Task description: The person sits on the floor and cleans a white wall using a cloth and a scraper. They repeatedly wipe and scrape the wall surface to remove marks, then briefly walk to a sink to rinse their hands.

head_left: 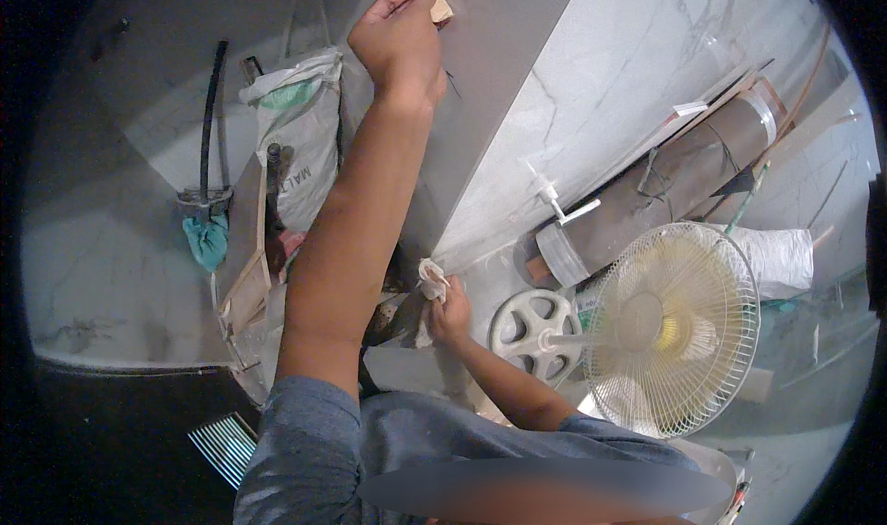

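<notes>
My left arm stretches far up along a grey wall panel (pixel 517 54). At its end my left hand (pixel 397 40) is closed round a small tan piece with a black end (pixel 443 8); its exact kind does not show, and it is close to or against the panel. Lower down, my right hand (pixel 450 314) is closed on a crumpled whitish rag (pixel 431 277), beside the bottom corner of the panel. A thin light stick-like bit shows at the rag, partly covered by the fingers.
A standing fan (pixel 670 331) with its round base (pixel 536 335) is at my right. Behind it lies a wide brown pipe-like roll (pixel 665 183) by the marbled white wall (pixel 601 72). Left of my arm stand a white sack (pixel 300 137) and a black rod (pixel 214 118) with teal cloth.
</notes>
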{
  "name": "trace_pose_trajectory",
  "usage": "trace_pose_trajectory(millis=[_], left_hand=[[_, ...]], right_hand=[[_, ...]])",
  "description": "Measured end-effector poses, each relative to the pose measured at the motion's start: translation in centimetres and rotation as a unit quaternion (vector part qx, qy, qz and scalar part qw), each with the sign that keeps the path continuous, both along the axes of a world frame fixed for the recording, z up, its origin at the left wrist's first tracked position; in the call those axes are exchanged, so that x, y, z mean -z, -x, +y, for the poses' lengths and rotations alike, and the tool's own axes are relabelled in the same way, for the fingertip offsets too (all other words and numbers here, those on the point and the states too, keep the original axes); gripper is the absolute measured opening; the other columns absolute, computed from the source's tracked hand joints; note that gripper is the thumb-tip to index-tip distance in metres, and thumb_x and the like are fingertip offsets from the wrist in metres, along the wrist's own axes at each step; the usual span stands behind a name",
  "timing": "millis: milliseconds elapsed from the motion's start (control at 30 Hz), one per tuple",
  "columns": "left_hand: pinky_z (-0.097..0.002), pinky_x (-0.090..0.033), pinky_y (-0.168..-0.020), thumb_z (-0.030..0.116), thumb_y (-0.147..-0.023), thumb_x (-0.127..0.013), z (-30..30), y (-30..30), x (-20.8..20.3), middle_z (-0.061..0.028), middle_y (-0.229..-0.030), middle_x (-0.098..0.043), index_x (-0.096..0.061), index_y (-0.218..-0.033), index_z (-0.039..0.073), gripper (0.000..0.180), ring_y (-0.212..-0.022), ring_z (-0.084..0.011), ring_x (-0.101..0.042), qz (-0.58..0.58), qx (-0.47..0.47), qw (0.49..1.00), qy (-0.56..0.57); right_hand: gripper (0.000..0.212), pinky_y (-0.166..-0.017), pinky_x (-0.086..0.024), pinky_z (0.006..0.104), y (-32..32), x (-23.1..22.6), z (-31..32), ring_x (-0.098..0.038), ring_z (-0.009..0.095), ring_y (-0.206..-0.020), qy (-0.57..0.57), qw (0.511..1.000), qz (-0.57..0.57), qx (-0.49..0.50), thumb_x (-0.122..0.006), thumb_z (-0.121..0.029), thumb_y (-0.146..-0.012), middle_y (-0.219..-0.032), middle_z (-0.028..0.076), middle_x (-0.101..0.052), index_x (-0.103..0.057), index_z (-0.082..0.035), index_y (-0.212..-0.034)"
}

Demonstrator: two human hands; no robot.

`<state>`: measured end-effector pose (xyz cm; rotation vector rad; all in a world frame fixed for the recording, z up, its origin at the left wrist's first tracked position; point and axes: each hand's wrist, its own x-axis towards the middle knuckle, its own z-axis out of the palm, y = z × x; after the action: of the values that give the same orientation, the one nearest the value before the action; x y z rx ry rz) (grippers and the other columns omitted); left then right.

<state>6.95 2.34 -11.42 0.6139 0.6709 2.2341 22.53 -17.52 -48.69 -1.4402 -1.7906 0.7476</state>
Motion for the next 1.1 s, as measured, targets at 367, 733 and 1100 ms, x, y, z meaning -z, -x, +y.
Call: trace_pose_trajectory(millis=[367, 733, 1100], left_hand=[[-0.0298, -0.054, -0.075, 0.004, -0.096, -0.066, 3.1, 2.8, -1.0, -0.0078, -0.097, -0.071, -0.07, -0.112, -0.005, 0.019, -0.083, -0.0191, -0.068, 0.009, 0.063, 0.997, -0.047], [-0.0291, -0.054, -0.073, 0.0, -0.093, -0.069, 4.0, 3.3, -1.6, -0.009, -0.097, -0.07, -0.07, -0.111, -0.007, 0.019, -0.082, -0.0187, -0.068, 0.008, 0.066, 0.997, -0.035], [-0.0324, -0.056, -0.082, 0.003, -0.093, -0.072, 6.8, 5.5, -3.9, -0.0124, -0.105, -0.071, -0.067, -0.119, -0.008, 0.029, -0.092, -0.0221, -0.069, 0.011, 0.059, 0.998, -0.016]], right_hand=[[0.052, -0.086, -0.052, 0.0476, 0.6, -0.4, 0.1, -0.063, 0.04, -0.096, -0.022, 1.0, 0.001, 0.002, -0.06, -0.012, -0.091, -0.105, 0.016, -0.057, -0.066, -0.027, -0.14], [0.054, -0.087, -0.052, 0.0484, 1.2, -0.4, 0.2, -0.064, 0.041, -0.095, 0.006, 1.0, 0.022, 0.001, -0.062, -0.009, -0.088, -0.106, 0.016, -0.059, -0.067, -0.029, -0.138], [0.062, -0.089, -0.053, 0.0493, 1.7, -0.9, 0.2, -0.064, 0.041, -0.1, 0.023, 0.999, -0.024, -0.017, -0.061, -0.009, -0.087, -0.114, 0.014, -0.061, -0.061, -0.033, -0.144]])
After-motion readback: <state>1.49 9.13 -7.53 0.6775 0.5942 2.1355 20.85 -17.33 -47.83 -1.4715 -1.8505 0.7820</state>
